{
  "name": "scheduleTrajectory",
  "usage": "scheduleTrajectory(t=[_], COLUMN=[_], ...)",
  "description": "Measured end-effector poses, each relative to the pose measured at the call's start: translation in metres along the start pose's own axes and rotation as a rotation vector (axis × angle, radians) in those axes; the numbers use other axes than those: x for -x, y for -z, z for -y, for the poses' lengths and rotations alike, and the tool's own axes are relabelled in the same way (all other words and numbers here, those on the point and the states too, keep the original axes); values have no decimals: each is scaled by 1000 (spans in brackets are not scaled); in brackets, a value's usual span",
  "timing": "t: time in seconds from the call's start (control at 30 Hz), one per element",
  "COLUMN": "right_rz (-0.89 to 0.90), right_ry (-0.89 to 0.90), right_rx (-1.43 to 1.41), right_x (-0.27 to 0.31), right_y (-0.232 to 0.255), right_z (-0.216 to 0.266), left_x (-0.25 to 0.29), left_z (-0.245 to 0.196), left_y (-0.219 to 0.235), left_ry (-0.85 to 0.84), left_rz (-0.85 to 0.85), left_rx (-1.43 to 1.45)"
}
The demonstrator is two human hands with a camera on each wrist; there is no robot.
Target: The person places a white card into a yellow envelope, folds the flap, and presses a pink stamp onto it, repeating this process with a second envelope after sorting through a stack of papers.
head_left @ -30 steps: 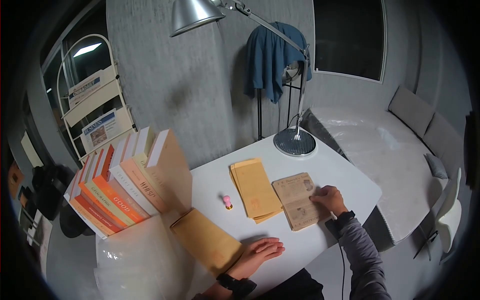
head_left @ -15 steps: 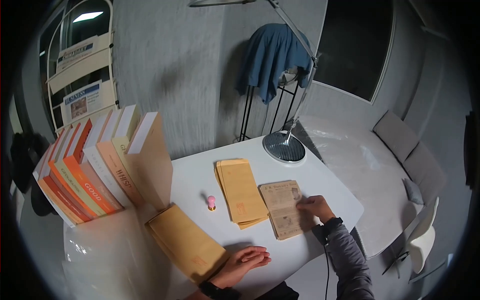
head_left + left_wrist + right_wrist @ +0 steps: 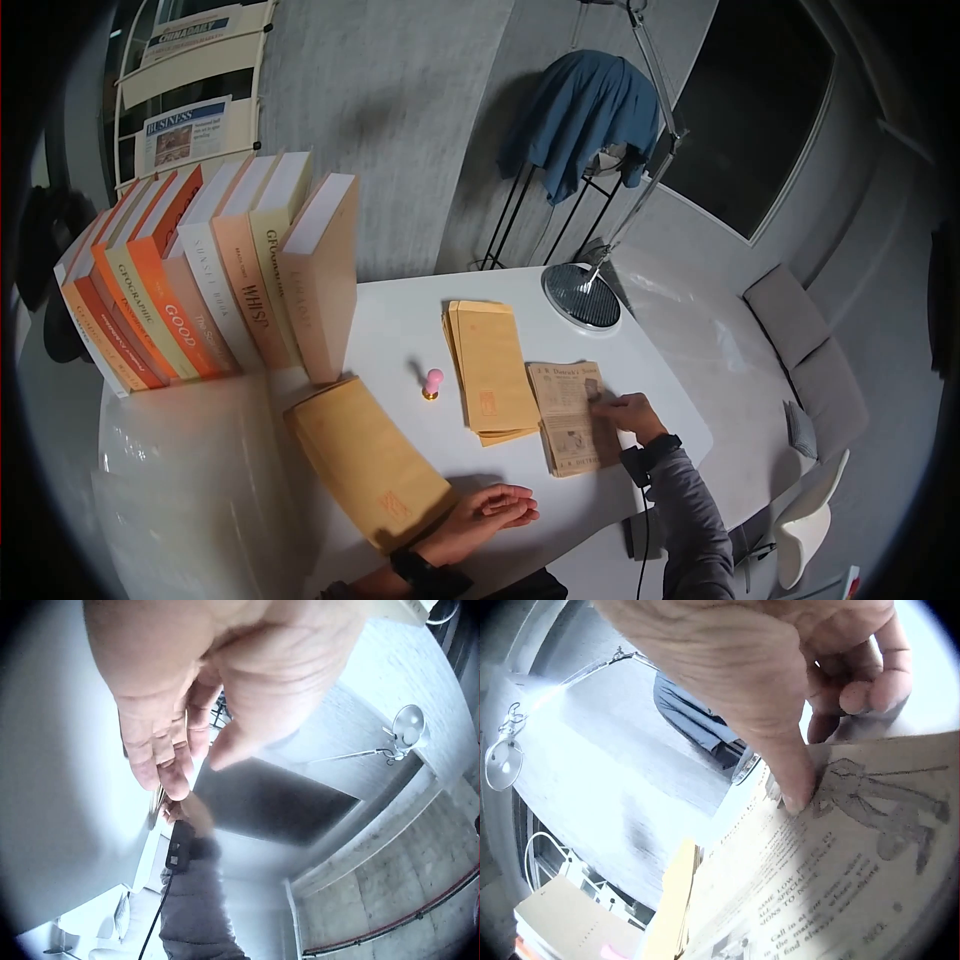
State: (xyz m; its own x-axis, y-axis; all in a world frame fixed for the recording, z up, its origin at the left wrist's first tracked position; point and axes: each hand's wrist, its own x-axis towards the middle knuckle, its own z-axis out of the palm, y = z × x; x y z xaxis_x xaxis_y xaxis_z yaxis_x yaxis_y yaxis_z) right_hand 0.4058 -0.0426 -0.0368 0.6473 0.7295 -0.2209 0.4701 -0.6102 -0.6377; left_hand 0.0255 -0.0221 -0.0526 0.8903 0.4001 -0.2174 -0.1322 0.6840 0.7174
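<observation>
My right hand [image 3: 633,416] is at the right edge of a stack of printed brown papers [image 3: 572,430]. In the right wrist view the thumb lies on the top printed sheet [image 3: 780,900], and the bent fingers are at its edge, the index fingertip partly hidden. Loosely bent, my left hand [image 3: 480,521] rests on its side near the table's front edge and holds nothing; its wrist lies by the corner of a brown envelope stack [image 3: 365,460]. Another envelope stack [image 3: 492,370] lies directly left of the papers. A pink-handled stamp [image 3: 433,383] stands between the two envelope stacks.
Upright books [image 3: 205,285] stand at the left beside clear plastic wrap [image 3: 190,480]. The lamp base [image 3: 581,297] is at the table's back right. A cable hangs from my right wrist. Behind the table is a stand with a blue cloth [image 3: 590,120].
The head view has shifted and tilted, so the books look nearer. Both hands keep about the same places: the right at the papers' edge, the left near the front edge.
</observation>
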Motion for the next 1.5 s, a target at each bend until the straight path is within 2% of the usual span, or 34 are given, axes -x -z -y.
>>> scheduleTrajectory(t=[0.2, 0.4, 0.5, 0.53, 0.63, 0.67, 0.77, 1.0, 1.1, 1.13, 1.23, 1.27, 1.37, 1.47, 1.5], right_rz=[59, 0, -118, -119, -71, -125, 26, 96, 52, 81, 57, 73, 154, 129, 133], right_ry=[-24, 18, 172, 160, 128, 177, 66, 50, 30, 38, 115, 79, 115, 157, 184], right_rx=[-178, -249, 58, 167, 275, 267, 87, -289, -544, -532, -744, -808, -811, -490, -391], right_x=[10, 18, 28, 36, 47, 39, 39, 48, 62, 60, 70, 76, 108, 146, 153], right_y=[11, 9, -2, -1, -6, -9, 1, 13, 18, 23, 25, 25, 17, -3, -10], right_z=[1, -4, -4, 6, 19, 9, 21, 15, 15, 7, 7, 10, 29, 53, 58], left_x=[1, -1, -3, -3, -4, -4, -4, -3, 0, 1, -1, -1, 2, 0, 0], left_z=[-1, 3, 5, 5, 7, 8, 8, 5, 2, 0, 1, 1, -2, 1, 2], left_y=[1, 5, 3, 4, 5, 5, 6, 6, 5, 3, 1, 1, -5, -5, -5], left_ry=[14, -3, -6, -6, -10, -13, -21, -26, -17, -14, -4, -2, -83, -115, -78], left_rz=[0, 16, 11, 10, 12, 14, 15, 27, 19, 16, -15, -30, -48, -3, -44], left_rx=[4, 12, 16, 21, 21, 18, 10, 21, 29, 27, 43, 53, 34, 2, -49])
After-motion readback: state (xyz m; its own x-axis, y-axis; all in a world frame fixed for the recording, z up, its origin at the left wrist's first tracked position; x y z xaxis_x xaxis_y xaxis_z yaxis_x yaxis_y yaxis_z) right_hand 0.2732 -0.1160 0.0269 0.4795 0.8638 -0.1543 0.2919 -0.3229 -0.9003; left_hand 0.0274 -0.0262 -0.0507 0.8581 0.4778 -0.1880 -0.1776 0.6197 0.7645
